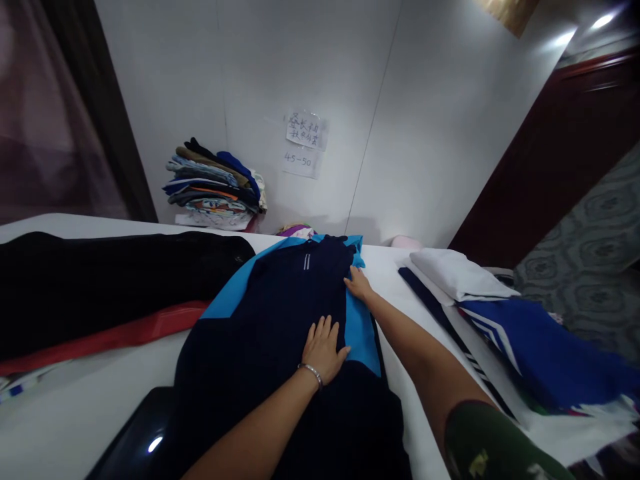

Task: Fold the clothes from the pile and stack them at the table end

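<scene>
A navy and light-blue jacket (280, 313) lies spread on the white table (75, 413) in front of me. My left hand (324, 348) rests flat on the jacket's middle, fingers together and stretched out, a bracelet on the wrist. My right hand (358, 283) reaches farther away and presses on the light-blue part near the collar, fingers extended.
A black garment (115, 280) with a red piece (125, 333) under it lies at left. Folded white (457, 273) and blue (540, 347) clothes sit at right. A pile of folded clothes (215, 183) stands by the wall. A dark glossy object (135, 440) lies near the front edge.
</scene>
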Motion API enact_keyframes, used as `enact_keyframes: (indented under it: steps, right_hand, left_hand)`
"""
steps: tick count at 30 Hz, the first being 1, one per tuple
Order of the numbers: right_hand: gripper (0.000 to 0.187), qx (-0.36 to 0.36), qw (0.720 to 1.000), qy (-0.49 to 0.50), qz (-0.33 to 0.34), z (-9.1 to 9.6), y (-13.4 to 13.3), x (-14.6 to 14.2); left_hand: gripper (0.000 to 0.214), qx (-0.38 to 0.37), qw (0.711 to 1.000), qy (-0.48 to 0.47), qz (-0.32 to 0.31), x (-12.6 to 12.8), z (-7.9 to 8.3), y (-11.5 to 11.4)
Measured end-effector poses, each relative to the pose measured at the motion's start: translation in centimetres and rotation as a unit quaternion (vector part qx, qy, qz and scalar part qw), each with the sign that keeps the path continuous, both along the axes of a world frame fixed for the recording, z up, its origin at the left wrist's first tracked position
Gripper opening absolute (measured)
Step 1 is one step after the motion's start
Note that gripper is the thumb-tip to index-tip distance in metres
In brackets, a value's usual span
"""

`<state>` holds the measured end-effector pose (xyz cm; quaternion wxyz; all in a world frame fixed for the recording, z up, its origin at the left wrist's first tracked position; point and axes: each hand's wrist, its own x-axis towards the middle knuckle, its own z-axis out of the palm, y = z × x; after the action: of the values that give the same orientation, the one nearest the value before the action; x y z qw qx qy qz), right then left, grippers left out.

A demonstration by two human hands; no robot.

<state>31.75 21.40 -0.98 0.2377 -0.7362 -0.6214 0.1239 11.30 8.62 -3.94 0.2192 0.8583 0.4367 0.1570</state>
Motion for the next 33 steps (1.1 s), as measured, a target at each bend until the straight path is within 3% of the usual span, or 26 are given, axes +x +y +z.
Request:
enact_keyframes:
  steps: [3, 5, 8, 12, 16, 19, 22, 26, 28, 33]
  right_hand:
    - [0.063, -0.035, 0.998, -0.033, -0.04, 0.0, 3.7, -0.1]
    - [0.064, -0.052, 0.997, -0.049, -0.036, -0.3, 5.8, -0.5]
    - [0.063, -0.083, 0.995, -0.06, -0.013, -1.6, 7.7, -1.0]
    - [0.06, -0.107, 0.992, -0.061, 0.002, -2.9, 8.3, -1.0]
    - [0.06, -0.112, 0.993, -0.042, 0.011, -2.1, 7.6, -0.8]
    - [0.06, -0.11, 0.994, -0.021, 0.017, -0.8, 5.6, -1.1]
    - [0.059, -0.095, 0.995, -0.006, 0.031, -0.3, 1.3, -1.6]
    - [0.058, -0.025, 0.998, -0.007, 0.065, -1.4, -6.2, -1.9]
    - [0.059, -0.025, 0.996, -0.028, 0.075, -2.2, -9.2, -2.0]
    - [0.058, -0.066, 0.995, -0.038, 0.063, -2.8, -12.9, -2.7]
  left_hand:
    - [0.066, 0.01, 1.0, -0.002, 0.009, -0.2, 0.2, 0.0]
    - [0.065, 0.042, 0.999, -0.02, 0.017, -0.2, 0.4, 0.0]
    - [0.062, 0.061, 0.997, -0.038, -0.022, -0.2, 0.4, 0.2]
    - [0.06, 0.011, 0.998, -0.019, -0.057, 0.2, 0.0, 0.3]
    - [0.06, -0.008, 0.999, -0.015, -0.047, 0.3, 0.1, 0.2]
    - [0.061, -0.016, 0.999, -0.009, -0.049, 0.3, 0.2, 0.1]
    - [0.061, -0.005, 0.999, -0.016, -0.047, 0.3, 0.1, 0.1]
    - [0.061, 0.005, 0.999, -0.014, -0.045, 0.6, -0.1, 0.2]
    - [0.06, 0.007, 0.999, -0.012, -0.046, 0.7, -0.2, 0.3]
    - [0.061, 0.019, 0.998, 0.012, -0.053, 0.7, -0.3, 0.5]
